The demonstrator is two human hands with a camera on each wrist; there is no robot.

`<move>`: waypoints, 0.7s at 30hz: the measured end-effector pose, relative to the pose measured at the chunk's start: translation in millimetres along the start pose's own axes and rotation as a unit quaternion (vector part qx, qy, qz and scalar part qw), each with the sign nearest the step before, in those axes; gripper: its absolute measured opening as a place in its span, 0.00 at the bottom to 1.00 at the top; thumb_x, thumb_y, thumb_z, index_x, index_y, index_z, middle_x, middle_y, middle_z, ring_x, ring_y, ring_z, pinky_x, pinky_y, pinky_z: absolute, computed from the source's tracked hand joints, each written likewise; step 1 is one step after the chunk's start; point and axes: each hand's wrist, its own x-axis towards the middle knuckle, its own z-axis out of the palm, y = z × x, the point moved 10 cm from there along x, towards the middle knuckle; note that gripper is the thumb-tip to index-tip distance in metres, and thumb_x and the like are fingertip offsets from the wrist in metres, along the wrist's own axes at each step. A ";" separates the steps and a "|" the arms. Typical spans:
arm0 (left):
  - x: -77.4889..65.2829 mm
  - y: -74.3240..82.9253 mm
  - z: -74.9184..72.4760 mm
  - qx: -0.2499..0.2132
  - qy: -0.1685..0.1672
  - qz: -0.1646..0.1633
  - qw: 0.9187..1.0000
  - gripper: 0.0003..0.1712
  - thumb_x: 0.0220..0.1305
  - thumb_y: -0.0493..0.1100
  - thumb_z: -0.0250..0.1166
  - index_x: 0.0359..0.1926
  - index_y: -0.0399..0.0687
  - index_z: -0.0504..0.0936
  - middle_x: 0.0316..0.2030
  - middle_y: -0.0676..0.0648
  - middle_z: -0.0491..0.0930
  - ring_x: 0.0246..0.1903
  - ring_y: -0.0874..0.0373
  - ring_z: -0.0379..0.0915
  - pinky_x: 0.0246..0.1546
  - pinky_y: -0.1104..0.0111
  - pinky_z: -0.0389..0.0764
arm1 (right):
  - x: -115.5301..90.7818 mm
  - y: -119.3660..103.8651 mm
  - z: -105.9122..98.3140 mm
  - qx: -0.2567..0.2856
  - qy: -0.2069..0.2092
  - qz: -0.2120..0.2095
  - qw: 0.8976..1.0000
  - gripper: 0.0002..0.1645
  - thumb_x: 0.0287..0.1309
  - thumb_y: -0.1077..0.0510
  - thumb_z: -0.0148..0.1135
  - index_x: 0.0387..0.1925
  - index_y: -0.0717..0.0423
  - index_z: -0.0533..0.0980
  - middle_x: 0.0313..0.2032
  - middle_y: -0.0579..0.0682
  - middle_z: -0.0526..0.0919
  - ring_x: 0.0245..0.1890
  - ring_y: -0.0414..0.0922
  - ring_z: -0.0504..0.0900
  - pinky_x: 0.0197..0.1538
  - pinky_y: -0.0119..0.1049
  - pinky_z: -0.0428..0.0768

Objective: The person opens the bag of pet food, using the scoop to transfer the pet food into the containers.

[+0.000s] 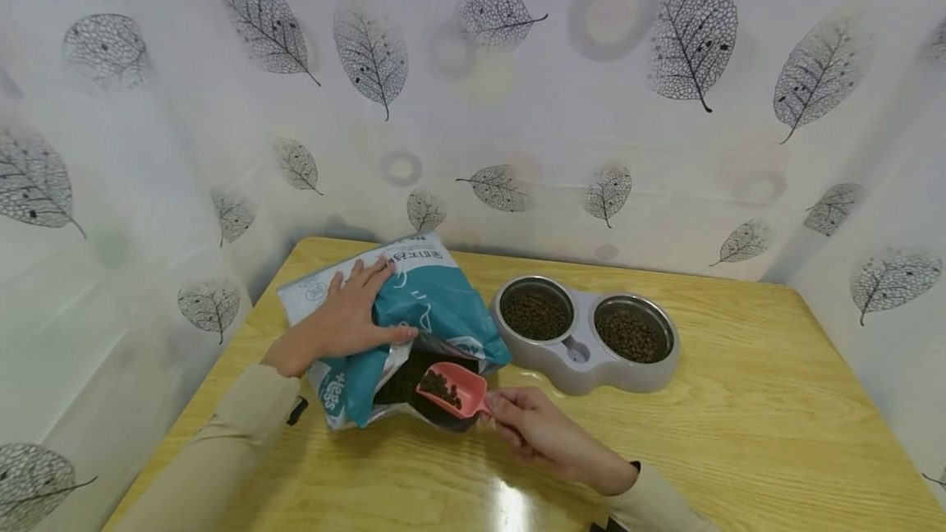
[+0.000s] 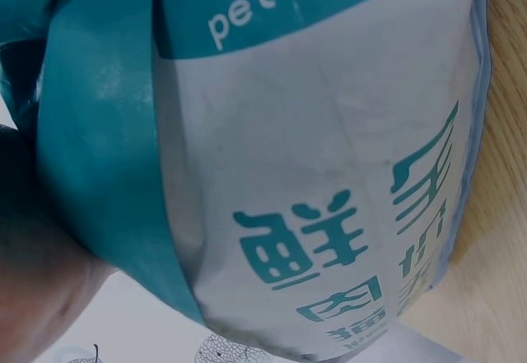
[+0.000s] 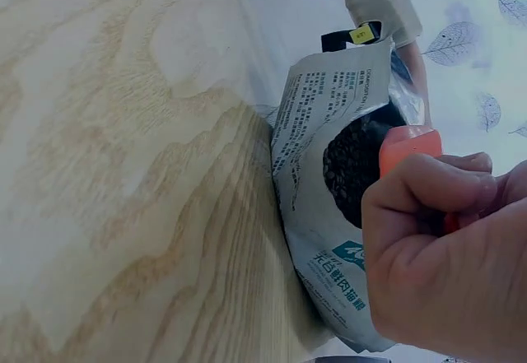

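A teal and white pet food bag (image 1: 443, 294) lies on its side on the table, its mouth facing the person. Spread fingers of my left hand (image 1: 351, 314) rest on top of the bag; the left wrist view shows the bag's printed side (image 2: 329, 132) close up. By its handle my right hand (image 1: 543, 433) grips a pink scoop (image 1: 470, 388), which sits at the bag's mouth with brown kibble (image 1: 439, 388) in it. In the right wrist view, curled fingers (image 3: 420, 190) wrap the handle, and dark kibble (image 3: 350, 165) shows inside the bag.
Right of the bag stands a grey double pet bowl (image 1: 580, 372) with two metal dishes, both holding kibble. Wood-grain table (image 1: 776, 401) extends to the right. Leaf-patterned white sheeting (image 1: 532, 105) hangs behind and at both sides.
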 end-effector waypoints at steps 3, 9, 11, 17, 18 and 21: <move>-0.2 0.1 0.2 0.000 0.000 0.001 1.000 0.65 0.59 0.77 0.63 0.83 0.46 0.47 0.82 0.38 0.45 0.80 0.28 0.30 0.74 0.28 0.35 | -2.2 -4.1 1.5 0.008 -0.013 -0.011 1.000 0.19 0.80 0.46 0.47 0.38 0.54 0.76 0.15 0.38 0.66 0.10 0.31 0.56 0.16 0.30 0.51; -0.8 -0.3 0.0 -0.003 0.001 0.001 1.000 0.65 0.59 0.76 0.63 0.83 0.46 0.47 0.82 0.38 0.44 0.80 0.28 0.30 0.74 0.29 0.34 | -8.4 -27.2 14.0 0.037 -0.093 -0.101 0.990 0.20 0.83 0.49 0.40 0.42 0.55 0.75 0.18 0.38 0.67 0.13 0.33 0.57 0.16 0.40 0.47; -0.8 -0.3 0.3 -0.004 0.001 0.000 1.000 0.65 0.59 0.76 0.63 0.83 0.46 0.47 0.82 0.38 0.44 0.80 0.28 0.30 0.74 0.29 0.34 | -10.0 -32.2 17.2 0.042 -0.112 -0.119 0.986 0.21 0.83 0.50 0.38 0.44 0.55 0.75 0.19 0.38 0.68 0.14 0.34 0.58 0.17 0.42 0.47; -0.1 -0.9 2.1 -0.003 -0.001 0.000 1.000 0.65 0.59 0.77 0.63 0.83 0.47 0.47 0.82 0.39 0.44 0.80 0.29 0.30 0.75 0.29 0.34 | -12.4 -35.7 10.6 -0.006 -0.079 -0.124 0.989 0.21 0.83 0.50 0.39 0.43 0.57 0.75 0.19 0.39 0.67 0.14 0.34 0.58 0.17 0.40 0.49; -0.2 -0.9 1.8 -0.003 -0.001 0.000 1.000 0.65 0.58 0.77 0.64 0.83 0.47 0.47 0.82 0.39 0.44 0.80 0.29 0.30 0.75 0.30 0.34 | -13.1 -37.1 6.3 -0.027 -0.062 -0.125 0.990 0.22 0.83 0.49 0.40 0.44 0.61 0.74 0.19 0.40 0.67 0.14 0.34 0.58 0.17 0.40 0.50; -0.2 -0.7 1.1 -0.001 0.000 -0.001 1.000 0.66 0.58 0.76 0.64 0.83 0.47 0.47 0.82 0.39 0.44 0.80 0.30 0.30 0.75 0.30 0.33 | -17.9 -45.7 -12.6 -0.100 0.002 -0.132 0.986 0.25 0.82 0.50 0.42 0.45 0.70 0.73 0.18 0.40 0.67 0.14 0.33 0.59 0.16 0.33 0.55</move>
